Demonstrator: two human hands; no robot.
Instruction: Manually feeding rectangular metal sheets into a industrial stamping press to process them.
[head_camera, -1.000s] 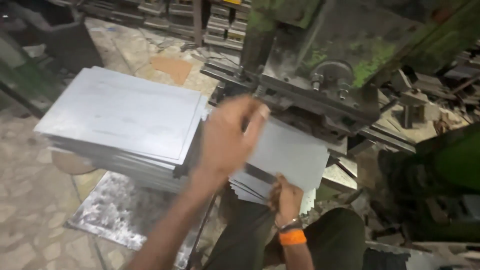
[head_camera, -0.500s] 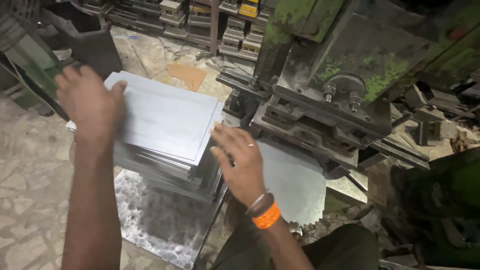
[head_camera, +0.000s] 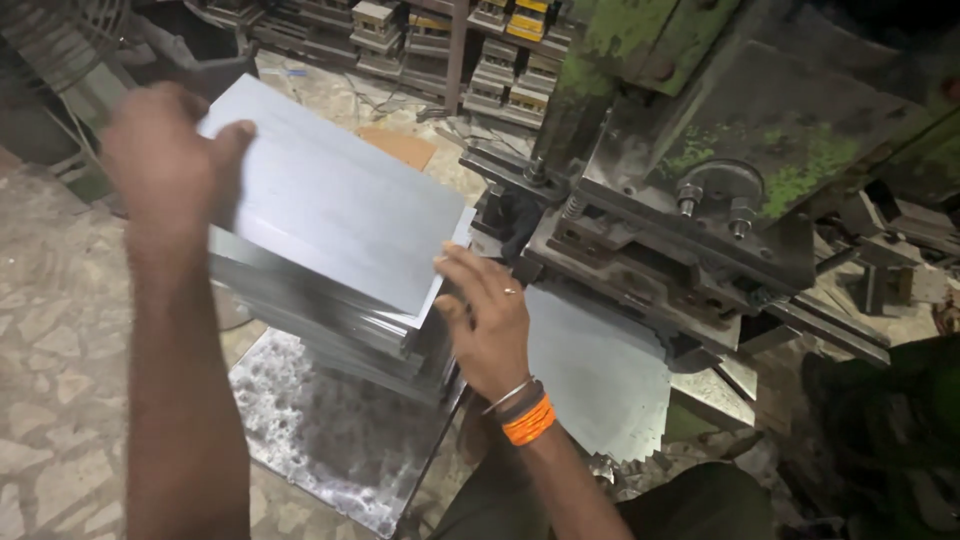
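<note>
A thick stack of grey metal sheets (head_camera: 330, 330) rests on a spotted metal plate (head_camera: 330, 440). The top sheet (head_camera: 340, 200) is tilted up off the stack. My left hand (head_camera: 170, 165) grips its far left edge, blurred by motion. My right hand (head_camera: 485, 320), with an orange band and a bangle at the wrist, pinches the sheet's near right corner beside the press. Another grey sheet (head_camera: 590, 370) lies flat under the front of the press.
A heavy green, worn press machine (head_camera: 700, 200) fills the right side, its die block (head_camera: 640, 250) right next to the stack. Shelves of small stacked parts (head_camera: 500, 50) stand at the back. The stone floor (head_camera: 60, 330) lies to the left. Metal scrap (head_camera: 640, 470) sits near my knee.
My left hand has swung from the sheet at the press over to the far left edge of the stack. My right hand has come up to the stack's near corner, and the top sheet has lifted.
</note>
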